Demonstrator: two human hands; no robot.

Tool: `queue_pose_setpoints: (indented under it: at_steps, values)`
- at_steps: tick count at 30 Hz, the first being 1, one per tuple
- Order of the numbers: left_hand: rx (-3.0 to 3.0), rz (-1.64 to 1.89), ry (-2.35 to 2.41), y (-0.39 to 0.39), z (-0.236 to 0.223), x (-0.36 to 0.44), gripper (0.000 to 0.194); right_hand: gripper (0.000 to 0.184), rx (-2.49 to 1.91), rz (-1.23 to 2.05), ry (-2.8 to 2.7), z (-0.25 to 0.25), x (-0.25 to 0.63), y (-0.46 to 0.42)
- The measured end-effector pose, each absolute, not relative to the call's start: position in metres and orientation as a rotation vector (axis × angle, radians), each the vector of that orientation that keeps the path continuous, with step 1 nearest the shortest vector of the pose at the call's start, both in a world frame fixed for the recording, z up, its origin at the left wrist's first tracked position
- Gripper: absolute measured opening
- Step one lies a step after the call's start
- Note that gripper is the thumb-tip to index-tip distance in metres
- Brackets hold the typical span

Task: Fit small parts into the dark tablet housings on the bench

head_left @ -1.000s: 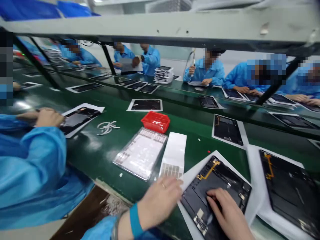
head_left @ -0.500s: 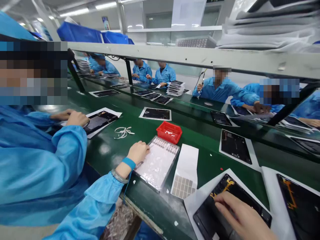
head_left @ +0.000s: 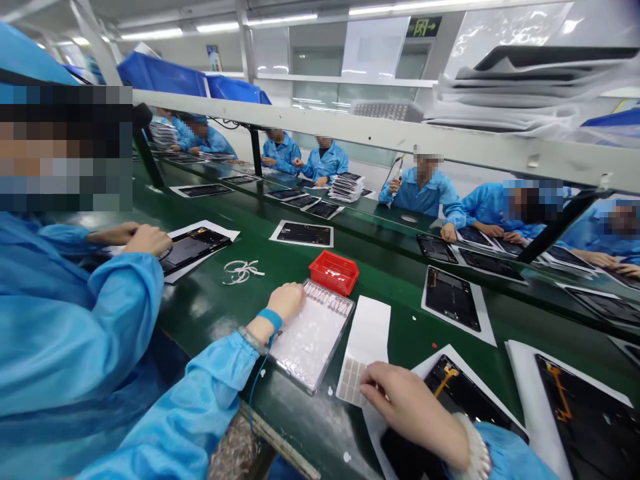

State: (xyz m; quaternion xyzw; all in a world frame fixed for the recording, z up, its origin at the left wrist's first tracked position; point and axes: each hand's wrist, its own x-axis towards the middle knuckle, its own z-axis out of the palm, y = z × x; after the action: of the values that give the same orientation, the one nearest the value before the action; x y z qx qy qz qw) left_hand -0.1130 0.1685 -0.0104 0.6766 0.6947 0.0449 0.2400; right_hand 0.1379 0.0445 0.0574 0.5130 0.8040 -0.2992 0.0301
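Observation:
My left hand (head_left: 286, 304) rests at the upper left of a clear plastic tray (head_left: 313, 337). Its fingers are curled by a row of small parts with thin leads; what they hold, if anything, is hidden. My right hand (head_left: 400, 399) is over the lower end of a white sheet (head_left: 371, 327) bearing grey square stickers (head_left: 352, 380). Thumb and forefinger are drawn together at the stickers' edge, their grip too small to make out. Beneath my right forearm lies a black tablet housing (head_left: 465, 393) with an orange flex cable (head_left: 447, 379), on white paper.
Behind the tray stands a red bin (head_left: 334, 272) with small white pieces. More tablet housings (head_left: 453, 298) lie on the green bench, another (head_left: 590, 413) at the right. White strips (head_left: 243, 272) lie to the left, near a co-worker's hands (head_left: 147, 241). A shelf rail (head_left: 350, 127) crosses above.
My right hand has moved left from the tablet housing's orange cable to the grey stickers. My left hand stays at the tray, its fingers slightly shifted. The view has tilted a little.

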Motion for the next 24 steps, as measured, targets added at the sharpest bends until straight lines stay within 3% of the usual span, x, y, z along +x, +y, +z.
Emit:
queue_pose_setpoints:
  at_steps: [2, 6, 9, 12, 15, 19, 24]
  values:
    - [1.793, 0.336, 1.889, 0.155, 0.001, -0.112, 0.043, 0.022, 1.66, -1.272, 2.395, 0.054, 0.122, 0.055]
    - [1.628, 0.908, 1.659, 0.11, 0.014, -0.094, 0.039, 0.032, 1.705, -2.669, 1.417, 0.045, 0.084, 0.075]
    - [1.988, 1.218, 1.572, 0.077, 0.007, -0.077, 0.024, 0.025, 1.563, -3.176, 0.762, 0.041, 0.061, 0.082]
    - [2.368, 1.434, 1.621, 0.059, -0.006, -0.074, 0.006, 0.027, 1.679, -3.201, 0.7, 0.036, 0.05, 0.084]
    - [2.426, 1.454, 1.658, 0.053, -0.012, -0.081, 0.012, 0.045, 1.838, -2.986, 1.144, 0.03, 0.049, 0.086]
    - [2.395, 1.448, 1.623, 0.052, -0.012, -0.089, 0.029, 0.024, 1.951, -2.474, 1.631, 0.026, 0.05, 0.088]
    - [2.327, 1.395, 1.671, 0.051, -0.013, -0.089, 0.027, 0.016, 1.86, -2.213, 1.759, 0.022, 0.053, 0.09]
